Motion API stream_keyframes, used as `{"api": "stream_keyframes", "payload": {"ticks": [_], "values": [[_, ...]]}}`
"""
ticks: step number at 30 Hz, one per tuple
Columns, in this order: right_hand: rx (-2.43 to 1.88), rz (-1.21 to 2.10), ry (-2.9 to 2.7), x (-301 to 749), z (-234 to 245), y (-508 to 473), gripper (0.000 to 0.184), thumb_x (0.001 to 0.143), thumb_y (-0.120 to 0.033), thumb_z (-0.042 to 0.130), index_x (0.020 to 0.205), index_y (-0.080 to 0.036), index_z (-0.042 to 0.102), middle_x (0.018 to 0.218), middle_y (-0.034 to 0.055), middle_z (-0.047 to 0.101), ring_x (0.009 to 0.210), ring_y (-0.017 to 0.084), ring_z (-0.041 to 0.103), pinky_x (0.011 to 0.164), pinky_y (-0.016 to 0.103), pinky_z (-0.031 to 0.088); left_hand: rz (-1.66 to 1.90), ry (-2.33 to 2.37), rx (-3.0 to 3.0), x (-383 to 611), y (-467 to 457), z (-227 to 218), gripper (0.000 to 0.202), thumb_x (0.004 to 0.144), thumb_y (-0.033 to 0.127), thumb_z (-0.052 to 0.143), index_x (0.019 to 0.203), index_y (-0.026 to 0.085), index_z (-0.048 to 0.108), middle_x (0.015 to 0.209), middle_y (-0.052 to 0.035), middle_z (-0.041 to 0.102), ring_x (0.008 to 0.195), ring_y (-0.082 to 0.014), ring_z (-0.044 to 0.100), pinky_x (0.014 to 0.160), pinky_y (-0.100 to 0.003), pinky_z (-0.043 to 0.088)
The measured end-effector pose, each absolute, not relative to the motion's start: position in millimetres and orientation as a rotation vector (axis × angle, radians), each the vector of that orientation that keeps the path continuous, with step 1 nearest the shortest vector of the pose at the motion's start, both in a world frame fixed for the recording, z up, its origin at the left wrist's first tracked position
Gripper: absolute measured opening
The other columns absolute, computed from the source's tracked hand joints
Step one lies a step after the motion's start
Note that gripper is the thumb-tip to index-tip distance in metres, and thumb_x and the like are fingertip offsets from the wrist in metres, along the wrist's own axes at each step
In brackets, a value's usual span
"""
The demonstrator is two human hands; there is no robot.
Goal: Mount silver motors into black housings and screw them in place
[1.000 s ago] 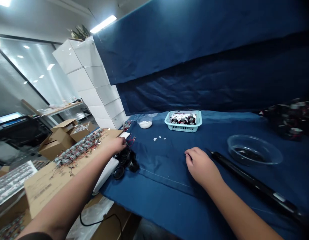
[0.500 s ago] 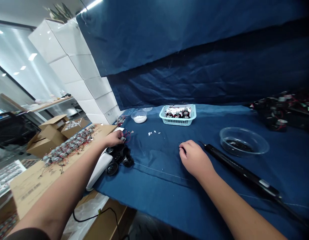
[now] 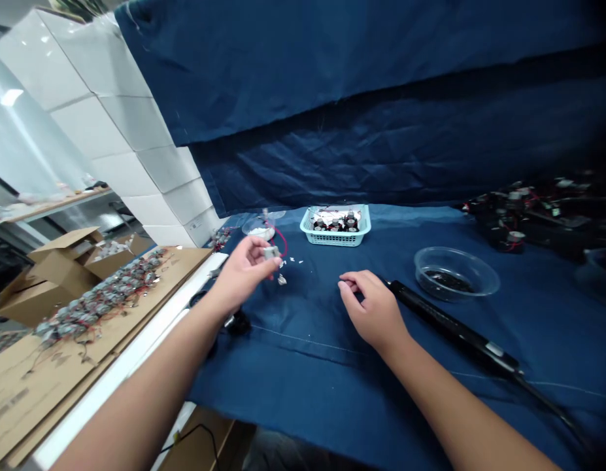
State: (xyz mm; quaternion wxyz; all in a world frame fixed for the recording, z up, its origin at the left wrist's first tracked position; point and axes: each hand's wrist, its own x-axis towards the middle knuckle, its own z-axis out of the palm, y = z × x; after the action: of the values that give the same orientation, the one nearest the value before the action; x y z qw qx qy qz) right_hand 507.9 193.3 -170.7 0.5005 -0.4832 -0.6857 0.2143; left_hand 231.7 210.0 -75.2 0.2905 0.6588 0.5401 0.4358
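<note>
My left hand (image 3: 248,269) pinches a small grey motor (image 3: 270,252) with red wires, raised over the blue cloth. A small silvery piece (image 3: 282,279) dangles below it. Black plastic parts (image 3: 238,322) lie under my left wrist, partly hidden by the arm. My right hand (image 3: 371,302) rests on the cloth with its fingers curled together; whatever they hold, if anything, is hidden. Just right of that hand lies a black electric screwdriver (image 3: 454,327), its tip pointing toward the back left.
A light blue basket (image 3: 335,240) of black motor assemblies stands at the back. Near it are a bowl of white bits (image 3: 260,230) and white scraps. A clear bowl (image 3: 457,278) holds small dark pieces at right. Grey motors (image 3: 101,294) cover cardboard at left, by stacked white boxes (image 3: 121,124).
My left hand has lifted the motor from beside the black parts and carried it right over the cloth. My right hand stays about where it was. The view has turned slightly right.
</note>
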Motion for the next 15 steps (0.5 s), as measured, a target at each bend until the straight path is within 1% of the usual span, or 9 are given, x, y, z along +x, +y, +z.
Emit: {"api": "stream_keyframes", "payload": {"ticks": [2,4,6,8,10,12,14,15], "values": [[-1.079,0.617,-1.623,507,-165,189,0.031,0.103,-0.044,0.057,0.114,-0.02,0.074,0.106,0.0094,0.073,0.093,0.022,0.071,0.089,0.038,0.059,1.143,1.192,1.621,271,197,-86,0.046,0.085,0.046,0.08,0.112,0.022,0.051,0.098,-0.0041,0.071,0.077,-0.0162,0.068,0.064,-0.029,0.058],[-1.01,0.746,-1.601,504,-163,186,0.035,0.103,-0.048,0.056,0.117,-0.021,0.073,0.107,0.009,0.075,0.091,0.021,0.073,0.085,0.036,0.061,1.095,1.041,1.474,298,190,-101,0.046,0.083,0.046,0.085,0.108,0.021,0.055,0.092,-0.0027,0.07,0.073,-0.0148,0.067,0.06,-0.027,0.057],[-0.978,0.868,-1.568,502,-164,185,0.038,0.103,-0.052,0.057,0.118,-0.02,0.072,0.106,0.009,0.077,0.088,0.02,0.074,0.081,0.034,0.062,1.068,0.995,1.393,312,190,-119,0.049,0.08,0.047,0.089,0.106,0.02,0.057,0.087,-0.0007,0.067,0.07,-0.014,0.065,0.058,-0.025,0.055],[-0.988,0.949,-1.519,499,-168,186,0.038,0.1,-0.052,0.062,0.117,-0.02,0.072,0.103,0.0087,0.077,0.085,0.02,0.074,0.079,0.033,0.062,1.055,1.02,1.362,317,194,-138,0.051,0.078,0.048,0.091,0.105,0.02,0.057,0.082,0.0015,0.065,0.067,-0.0126,0.062,0.055,-0.024,0.052],[-1.022,0.993,-1.471,497,-172,187,0.034,0.096,-0.05,0.07,0.113,-0.021,0.075,0.1,0.0075,0.076,0.084,0.02,0.071,0.078,0.032,0.06,1.026,1.048,1.359,315,198,-153,0.049,0.079,0.046,0.091,0.105,0.02,0.058,0.079,0.0033,0.063,0.064,-0.011,0.059,0.054,-0.022,0.049],[-1.063,1.026,-1.432,496,-174,188,0.027,0.093,-0.047,0.074,0.103,-0.022,0.077,0.095,0.0059,0.074,0.083,0.019,0.069,0.077,0.031,0.057,0.982,1.04,1.362,311,201,-164,0.047,0.079,0.042,0.091,0.105,0.02,0.058,0.078,0.0038,0.063,0.064,-0.0104,0.058,0.055,-0.022,0.047],[-1.091,1.07,-1.383,497,-173,189,0.026,0.094,-0.048,0.072,0.096,-0.022,0.077,0.093,0.005,0.074,0.081,0.019,0.069,0.077,0.031,0.057,0.943,0.995,1.341,308,201,-167,0.047,0.078,0.039,0.092,0.105,0.02,0.058,0.081,0.0031,0.064,0.067,-0.0108,0.059,0.057,-0.022,0.048],[-1.098,1.096,-1.355,497,-171,189,0.028,0.096,-0.049,0.07,0.096,-0.022,0.077,0.092,0.0046,0.075,0.08,0.019,0.069,0.078,0.032,0.057,0.931,0.973,1.315,307,200,-167,0.048,0.078,0.038,0.093,0.105,0.021,0.058,0.084,0.0026,0.065,0.068,-0.011,0.059,0.058,-0.022,0.049]]}}
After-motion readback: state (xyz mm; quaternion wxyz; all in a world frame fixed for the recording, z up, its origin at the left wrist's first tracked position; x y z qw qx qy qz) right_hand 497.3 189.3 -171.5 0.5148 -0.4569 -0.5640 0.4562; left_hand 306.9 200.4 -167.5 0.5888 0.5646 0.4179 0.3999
